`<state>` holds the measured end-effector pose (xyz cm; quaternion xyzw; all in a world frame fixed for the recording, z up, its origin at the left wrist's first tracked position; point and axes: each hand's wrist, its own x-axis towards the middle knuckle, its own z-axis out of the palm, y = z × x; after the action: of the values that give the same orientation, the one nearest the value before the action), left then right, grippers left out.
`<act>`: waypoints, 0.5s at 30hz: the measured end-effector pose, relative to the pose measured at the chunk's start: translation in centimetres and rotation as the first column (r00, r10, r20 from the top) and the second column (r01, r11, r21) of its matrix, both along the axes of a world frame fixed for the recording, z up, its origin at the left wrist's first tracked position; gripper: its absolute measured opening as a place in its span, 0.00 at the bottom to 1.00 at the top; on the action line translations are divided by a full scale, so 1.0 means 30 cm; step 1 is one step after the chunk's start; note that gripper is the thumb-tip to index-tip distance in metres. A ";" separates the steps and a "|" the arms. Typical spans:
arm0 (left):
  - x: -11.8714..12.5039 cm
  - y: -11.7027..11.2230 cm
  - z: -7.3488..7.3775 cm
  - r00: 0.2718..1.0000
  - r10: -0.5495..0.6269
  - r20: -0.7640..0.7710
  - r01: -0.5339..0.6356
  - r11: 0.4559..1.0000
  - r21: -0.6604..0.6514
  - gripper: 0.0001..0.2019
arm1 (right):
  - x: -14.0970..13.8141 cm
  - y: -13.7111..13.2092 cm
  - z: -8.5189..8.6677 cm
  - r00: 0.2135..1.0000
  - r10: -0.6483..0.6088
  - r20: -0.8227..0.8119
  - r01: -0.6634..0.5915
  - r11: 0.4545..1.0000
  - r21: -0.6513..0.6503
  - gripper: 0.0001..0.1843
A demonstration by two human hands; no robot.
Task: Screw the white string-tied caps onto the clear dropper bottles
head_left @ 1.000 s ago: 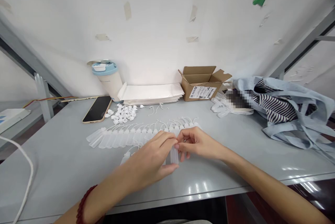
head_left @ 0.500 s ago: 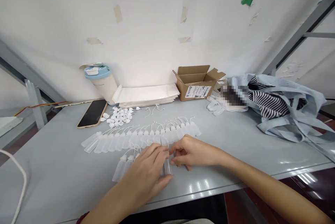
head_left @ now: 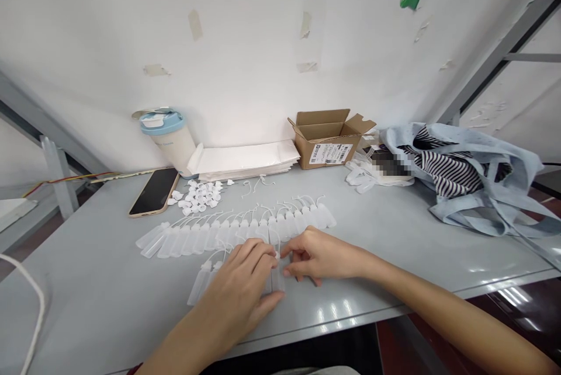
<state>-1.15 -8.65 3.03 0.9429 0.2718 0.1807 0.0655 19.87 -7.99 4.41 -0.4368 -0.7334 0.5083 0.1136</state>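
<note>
My left hand (head_left: 248, 278) lies over a short row of flat translucent plastic sleeves, its fingers stretched out and its thumb apart near their lower ends. Two sleeves (head_left: 200, 281) show left of it; it hides the middle ones. At the row's right end, a sleeve with a white cap (head_left: 277, 281) is partly under its fingertips. My right hand (head_left: 311, 255) rests just right of that sleeve, fingers bent, index finger and thumb apart at its edge, nothing visibly held. Beyond both hands stretches a longer row of capped sleeves (head_left: 236, 232) with thin white cords.
White caps (head_left: 201, 197) lie in a pile beside a phone (head_left: 154, 191). Behind stand a tumbler (head_left: 173, 150), white envelopes (head_left: 245, 159) and an open cardboard box (head_left: 328, 144). A light blue bag (head_left: 477, 170) sits at the right. A white cable (head_left: 37, 299) hangs at the left.
The sleeve at the right end of the near row has shifted slightly left, against the others. My left hand has moved a little left; my right hand has barely moved.
</note>
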 end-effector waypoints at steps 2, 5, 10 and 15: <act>0.000 0.001 -0.001 1.000 0.010 0.005 -0.010 1.000 -0.001 0.11 | -0.001 0.000 0.002 1.000 0.001 0.004 -0.001 1.000 0.001 0.14; -0.002 0.002 -0.005 1.000 0.013 0.004 -0.013 1.000 -0.011 0.12 | 0.002 0.000 0.001 1.000 -0.008 0.003 0.008 1.000 0.008 0.14; -0.015 0.008 0.003 1.000 0.016 0.017 -0.014 0.997 -0.071 0.13 | 0.030 0.009 0.003 0.999 -0.032 -0.033 0.031 0.999 -0.031 0.15; -0.029 0.096 0.091 0.997 0.065 0.048 -0.056 0.983 -0.177 0.06 | 0.100 0.049 0.037 0.991 -0.127 -0.052 0.124 0.991 -0.044 0.17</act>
<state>-2.04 -5.77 5.77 0.9196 0.3133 0.1834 0.1501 22.87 -6.54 5.51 -0.4703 -0.6907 0.5266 0.1565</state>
